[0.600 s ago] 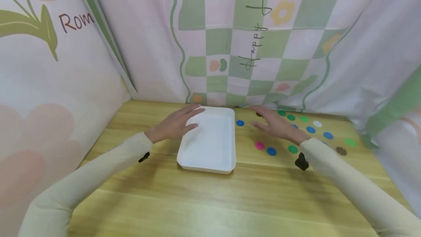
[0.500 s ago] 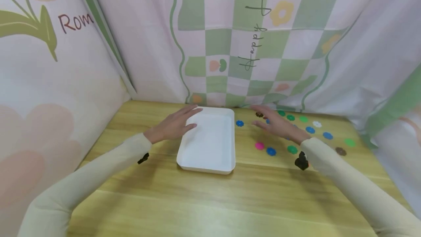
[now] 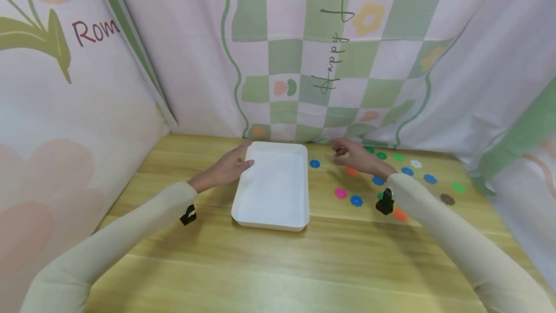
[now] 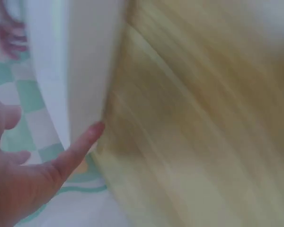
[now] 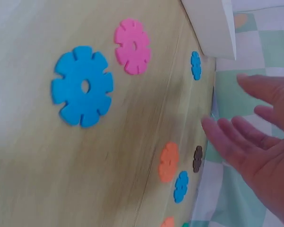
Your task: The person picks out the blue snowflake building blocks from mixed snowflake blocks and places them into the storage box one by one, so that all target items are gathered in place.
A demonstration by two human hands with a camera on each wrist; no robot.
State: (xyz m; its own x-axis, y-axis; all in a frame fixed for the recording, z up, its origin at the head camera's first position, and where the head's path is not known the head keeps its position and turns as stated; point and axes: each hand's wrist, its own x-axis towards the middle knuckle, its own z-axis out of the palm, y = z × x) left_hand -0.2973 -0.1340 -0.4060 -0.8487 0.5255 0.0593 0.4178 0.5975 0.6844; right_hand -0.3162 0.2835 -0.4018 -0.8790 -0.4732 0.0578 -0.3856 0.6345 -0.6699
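A shallow white tray (image 3: 271, 185) lies on the wooden table. Against its left side is my left hand (image 3: 226, 166), the thumb over the rim and the other fingers by the outer wall. One straight finger reaches along that wall in the left wrist view; whether it presses is hard to tell. My right hand (image 3: 359, 159) hovers right of the tray, fingers loosely bent and holding nothing. Below it, flower-shaped notched discs lie flat: a blue disc (image 5: 83, 86), a pink disc (image 5: 133, 46), an orange disc (image 5: 168, 162) and a brown disc (image 5: 197, 159).
More discs spread across the table's right side, among them a white disc (image 3: 415, 163) and a light green disc (image 3: 458, 187). One blue disc (image 3: 314, 163) lies close to the tray's right wall. A printed curtain (image 3: 321, 62) hangs along the table's back edge.
My left hand has come down from above the tray to its left side. The fingers of my right hand bend a little more, and its wrist has shifted slightly left.
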